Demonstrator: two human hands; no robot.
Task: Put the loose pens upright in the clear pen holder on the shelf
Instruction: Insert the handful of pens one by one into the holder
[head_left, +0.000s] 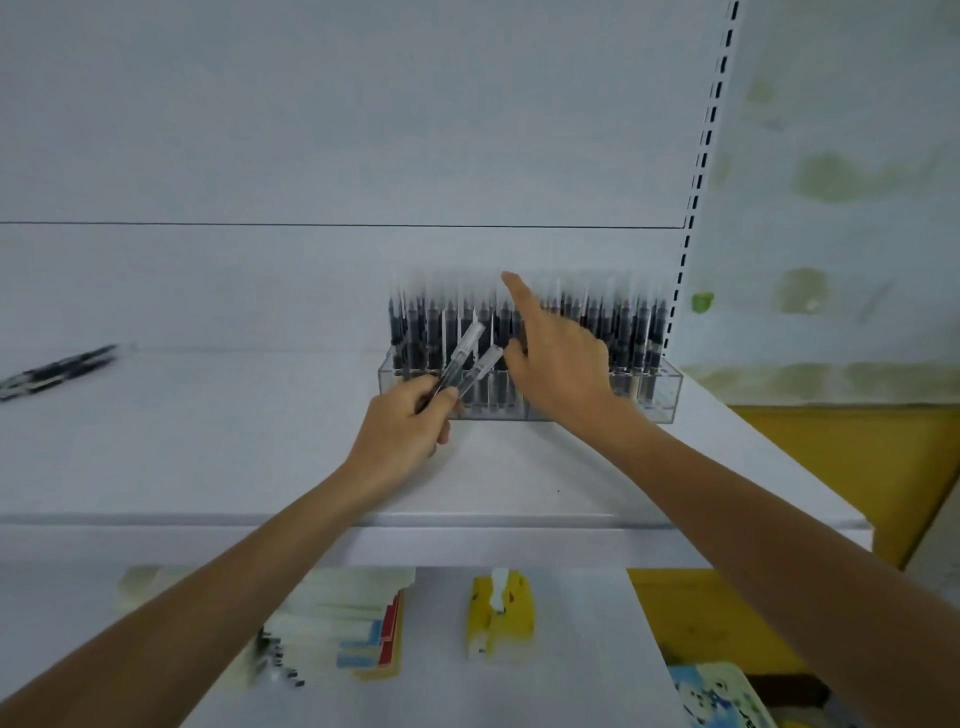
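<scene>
- The left hand gripped two pens by their dark lower ends, with the clear caps pointing up toward the holder. It probably held them as a small supply, ready to be passed over one by one.
- The right hand held nothing that could be seen. Its forefinger was stretched straight over the standing pens and the thumb was apart, perhaps to find or open a free slot. The other fingers were hidden.
- One clear pen holder stood at the back right corner of the shelf, against the rear panel. The pens inside stood upright in rows, too many and too blurred to count.
- More loose pens lay flat at the left edge of the shelf, well apart from the holder. There were at least two; the blur hid the exact number.
- On the lower shelf lay one yellow tissue pack and one stack of paper goods.
</scene>
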